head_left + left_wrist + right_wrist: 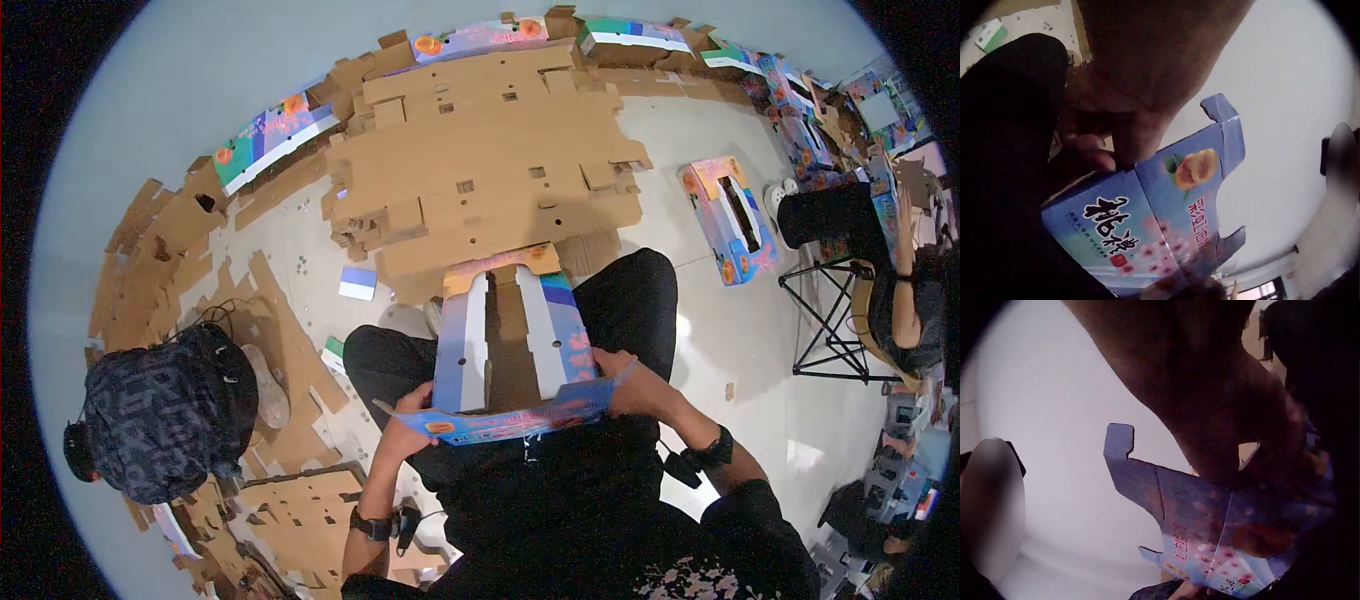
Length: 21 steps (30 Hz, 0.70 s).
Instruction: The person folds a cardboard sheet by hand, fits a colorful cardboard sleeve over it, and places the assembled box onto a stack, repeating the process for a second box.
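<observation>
A printed cardboard box [510,340] with a long opening in its top rests in the person's lap, its near end flap [520,422] sticking out toward the body. The left hand [408,425] grips the near left corner, and the right hand [622,385] holds the near right corner. In the left wrist view, the left hand [1107,128] has its fingers curled at the edge of the blue printed panel [1147,219]. In the right wrist view, the right hand [1247,437] is dark against the box's printed panel [1210,531]; its fingertips are hard to make out.
Flattened cardboard [500,150] lies on the floor ahead. Another printed box [728,220] stands at the right, near a seated person and a folding stool [825,320]. A dark backpack [165,410] is at the left. More printed boxes [275,140] line the wall.
</observation>
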### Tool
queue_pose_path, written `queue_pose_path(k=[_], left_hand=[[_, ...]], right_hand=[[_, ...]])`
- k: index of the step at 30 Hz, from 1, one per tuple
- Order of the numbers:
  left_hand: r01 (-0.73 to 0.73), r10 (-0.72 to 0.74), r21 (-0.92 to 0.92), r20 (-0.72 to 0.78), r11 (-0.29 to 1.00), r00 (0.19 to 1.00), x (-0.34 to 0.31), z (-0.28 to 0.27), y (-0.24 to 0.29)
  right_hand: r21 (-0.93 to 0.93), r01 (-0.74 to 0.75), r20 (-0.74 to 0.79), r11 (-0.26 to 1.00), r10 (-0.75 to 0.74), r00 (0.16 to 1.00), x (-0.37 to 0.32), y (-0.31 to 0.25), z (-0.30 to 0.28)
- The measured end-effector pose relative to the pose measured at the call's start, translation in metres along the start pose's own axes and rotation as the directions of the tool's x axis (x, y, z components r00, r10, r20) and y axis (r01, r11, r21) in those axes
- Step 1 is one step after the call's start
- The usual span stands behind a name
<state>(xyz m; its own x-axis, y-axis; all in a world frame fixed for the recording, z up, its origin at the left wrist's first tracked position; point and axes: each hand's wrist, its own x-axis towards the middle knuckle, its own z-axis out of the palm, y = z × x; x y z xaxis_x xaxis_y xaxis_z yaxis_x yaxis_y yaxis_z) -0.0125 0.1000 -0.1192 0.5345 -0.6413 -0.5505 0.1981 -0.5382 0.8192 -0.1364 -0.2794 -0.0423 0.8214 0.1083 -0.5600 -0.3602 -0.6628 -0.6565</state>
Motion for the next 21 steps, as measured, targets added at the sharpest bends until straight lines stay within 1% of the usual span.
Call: queue_pose_path(k=[1,2,4,5,6,7,8,9,10,11,12,13,15,16,17,18,19,20,21], left_hand=[[0.095,-0.089,-0.098,0.067,0.991,0.994,-0.002,-0.001,0.002],[0.038,-0.024,-0.189,0.078,0.981,0.997,-0.006,-0.002,0.007],[-0.073,0.111,-0.368,0.084,0.927,0.990,-0.023,0.000,0.016],[-0.112,0.141,-0.475,0.025,0.873,0.990,-0.032,0.000,0.017],[-0.153,0.162,-0.572,-0.037,0.806,0.986,-0.043,0.001,0.017],[-0.195,0.172,-0.659,-0.100,0.727,0.980,-0.051,0.000,0.025],[-0.333,0.236,-0.500,-0.247,0.800,0.940,-0.053,0.007,0.034],[-0.433,0.296,-0.499,-0.332,0.750,0.896,-0.052,0.010,0.037],[-0.466,0.299,-0.450,-0.394,0.762,0.869,-0.051,0.014,0.042],[-0.493,0.302,-0.399,-0.452,0.773,0.839,-0.045,0.020,0.049],[-0.525,0.282,-0.356,-0.548,0.774,0.788,-0.035,0.024,0.058],[-0.490,0.230,-0.317,-0.596,0.812,0.769,-0.022,0.024,0.066],[-0.405,0.135,-0.247,-0.688,0.880,0.713,0.002,0.021,0.075],[-0.401,0.131,-0.216,-0.721,0.890,0.681,0.014,0.017,0.074],[-0.359,0.122,-0.223,-0.675,0.907,0.728,0.021,0.010,0.076],[-0.315,0.111,-0.227,-0.625,0.921,0.773,0.027,0.002,0.079],[-0.268,0.092,-0.231,-0.573,0.935,0.815,0.031,-0.006,0.080],[-0.214,0.098,-0.165,-0.524,0.963,0.846,0.042,-0.010,0.067],[-0.164,0.073,-0.154,-0.476,0.974,0.876,0.051,-0.009,0.049]], right_hand=[[-0.033,-0.038,0.007,0.999,0.038,0.999,-0.002,0.000,0.001],[-0.009,0.086,-0.026,0.996,-0.086,0.996,-0.005,0.008,0.005],[0.023,0.329,-0.100,0.944,-0.325,0.940,-0.017,0.032,0.012],[0.247,0.138,-0.025,0.959,-0.136,0.990,-0.026,0.040,0.009],[0.442,-0.075,0.092,0.894,0.038,0.995,-0.038,0.041,0.002],[0.588,-0.292,0.240,0.754,0.182,0.954,-0.045,0.039,-0.001],[0.656,-0.163,0.104,0.737,0.126,0.987,-0.048,0.037,0.002],[0.703,-0.027,-0.038,0.711,0.076,0.996,-0.051,0.033,0.004],[0.728,0.112,-0.183,0.676,0.033,0.983,-0.053,0.028,0.004],[0.683,0.187,-0.294,0.707,0.031,0.955,-0.053,0.021,0.005],[0.627,0.258,-0.403,0.735,0.023,0.915,-0.048,0.000,0.007],[0.561,0.325,-0.508,0.761,0.006,0.861,-0.038,-0.017,0.010],[0.461,0.290,-0.591,0.839,0.046,0.805,-0.013,-0.033,0.015],[0.424,0.258,-0.618,0.868,0.069,0.783,0.001,-0.038,0.014],[0.387,0.226,-0.648,0.894,0.089,0.756,0.015,-0.042,0.009],[0.452,0.248,-0.635,0.857,0.114,0.765,0.027,-0.047,0.003],[0.350,0.223,-0.657,0.910,0.069,0.751,0.042,-0.032,0.003],[0.244,0.194,-0.672,0.950,0.021,0.740,0.062,-0.007,0.010],[0.134,0.164,-0.681,0.977,-0.029,0.732,0.072,0.005,0.015]])
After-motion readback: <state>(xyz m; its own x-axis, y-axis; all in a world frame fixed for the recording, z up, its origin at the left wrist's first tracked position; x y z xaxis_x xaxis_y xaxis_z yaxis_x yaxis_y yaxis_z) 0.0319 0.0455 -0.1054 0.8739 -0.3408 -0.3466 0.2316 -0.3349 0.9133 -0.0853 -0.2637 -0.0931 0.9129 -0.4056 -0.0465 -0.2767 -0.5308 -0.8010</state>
